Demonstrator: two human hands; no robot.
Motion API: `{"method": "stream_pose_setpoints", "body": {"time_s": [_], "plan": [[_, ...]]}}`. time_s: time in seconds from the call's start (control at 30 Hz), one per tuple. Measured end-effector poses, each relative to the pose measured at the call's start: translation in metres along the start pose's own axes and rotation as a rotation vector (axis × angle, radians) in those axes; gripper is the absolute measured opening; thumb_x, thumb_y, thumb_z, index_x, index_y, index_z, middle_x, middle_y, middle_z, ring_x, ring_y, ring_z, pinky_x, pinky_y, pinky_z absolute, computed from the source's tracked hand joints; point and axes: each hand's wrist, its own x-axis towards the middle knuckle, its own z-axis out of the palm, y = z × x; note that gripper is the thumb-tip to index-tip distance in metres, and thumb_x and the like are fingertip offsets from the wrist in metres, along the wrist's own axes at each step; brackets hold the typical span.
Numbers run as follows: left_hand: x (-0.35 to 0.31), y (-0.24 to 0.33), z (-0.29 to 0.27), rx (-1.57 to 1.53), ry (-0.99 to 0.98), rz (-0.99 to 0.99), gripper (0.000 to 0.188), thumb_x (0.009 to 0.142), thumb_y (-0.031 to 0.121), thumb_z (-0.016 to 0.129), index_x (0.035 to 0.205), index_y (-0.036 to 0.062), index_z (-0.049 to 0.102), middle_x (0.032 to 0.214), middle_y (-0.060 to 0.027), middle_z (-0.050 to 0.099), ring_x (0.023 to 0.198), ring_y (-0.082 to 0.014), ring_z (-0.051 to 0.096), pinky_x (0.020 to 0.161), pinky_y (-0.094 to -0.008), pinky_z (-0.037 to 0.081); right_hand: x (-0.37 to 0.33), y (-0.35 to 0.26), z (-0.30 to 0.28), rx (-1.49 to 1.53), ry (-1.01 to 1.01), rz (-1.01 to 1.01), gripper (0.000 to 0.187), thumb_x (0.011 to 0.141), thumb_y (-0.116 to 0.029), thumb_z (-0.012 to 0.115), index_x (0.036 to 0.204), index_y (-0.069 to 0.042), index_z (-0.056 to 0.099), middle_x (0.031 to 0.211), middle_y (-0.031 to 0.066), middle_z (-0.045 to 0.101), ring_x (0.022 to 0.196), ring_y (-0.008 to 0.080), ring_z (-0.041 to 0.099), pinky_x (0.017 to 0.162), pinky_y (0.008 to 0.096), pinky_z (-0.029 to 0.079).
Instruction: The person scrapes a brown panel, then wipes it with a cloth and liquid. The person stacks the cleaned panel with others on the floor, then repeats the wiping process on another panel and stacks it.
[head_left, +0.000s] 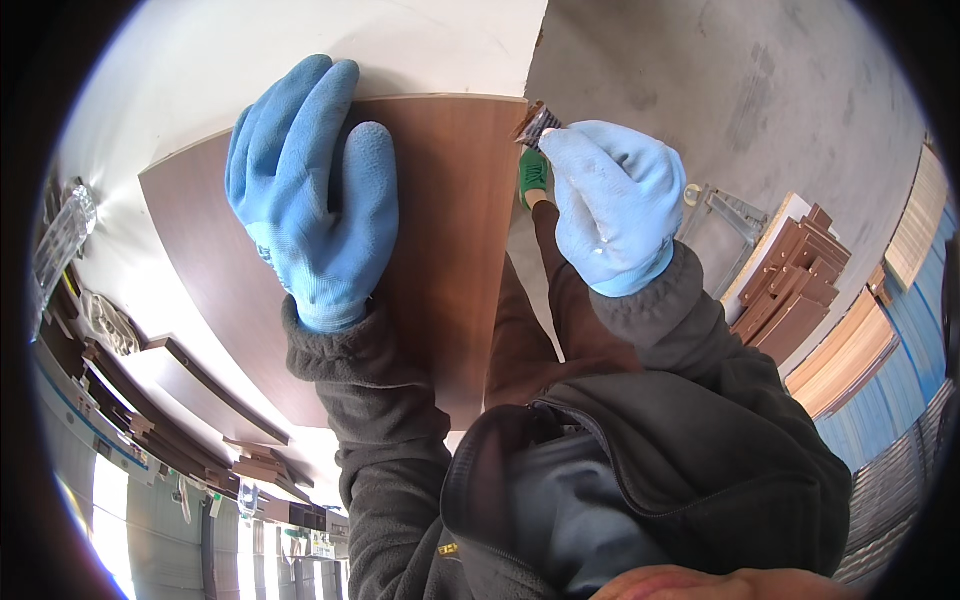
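A brown wood-grain panel (450, 220) lies on a white tabletop (430, 45). My left hand (310, 200), in a blue work glove, rests flat on the panel with the fingers stretched out and the thumb apart. My right hand (615, 200), also gloved in blue, is closed just off the panel's far right corner. Between its thumb and fingers it pinches a small folded strip (536, 124), brown on top with a dark, light-striped side; it looks like sandpaper, but its kind is not certain. The strip is beside the corner; contact cannot be made out.
Beyond the table's right edge lies grey concrete floor (750, 100). Brown boards (795, 275) are stacked to the right, near a metal frame (735, 215) and light wood boards (850, 350). More panels (205, 385) and a clear plastic object (65, 235) are at left.
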Motion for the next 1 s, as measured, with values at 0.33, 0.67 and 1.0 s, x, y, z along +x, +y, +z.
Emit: {"method": "stream_pose_setpoints", "body": {"time_s": [0.33,0.67,1.0], "plan": [[-0.002,-0.002,0.001,0.014,0.060,0.021,0.032,0.087,0.014,0.075,0.118,0.0045,0.078,0.120,-0.0168,0.075,0.109,-0.0338,0.071,0.098,-0.0457,0.056,-0.015,0.055,-0.004,-0.328,0.150,-0.085,0.035,0.071,0.000,0.070,0.103,-0.014,0.077,0.076,0.0037,0.067,0.060,0.0281,0.064,0.054,0.0378,0.050],[0.000,-0.005,0.002,-0.012,0.075,0.037,0.032,0.087,0.013,0.076,0.117,0.0044,0.078,0.120,-0.0168,0.075,0.107,-0.0336,0.071,0.096,-0.0447,0.056,0.008,0.017,-0.014,-0.241,0.147,-0.342,0.032,0.070,-0.002,0.075,0.099,-0.013,0.076,0.079,0.0040,0.066,0.054,0.0230,0.059,0.049,0.0329,0.045],[0.001,-0.002,0.002,0.013,0.078,0.030,0.032,0.086,0.012,0.075,0.117,0.0050,0.078,0.120,-0.0163,0.075,0.108,-0.0336,0.071,0.098,-0.0444,0.056,0.027,0.014,-0.018,-0.311,0.030,-0.263,0.026,0.071,-0.012,0.078,0.097,-0.016,0.078,0.072,-0.0011,0.061,0.053,0.0208,0.058,0.049,0.0324,0.045]]}}
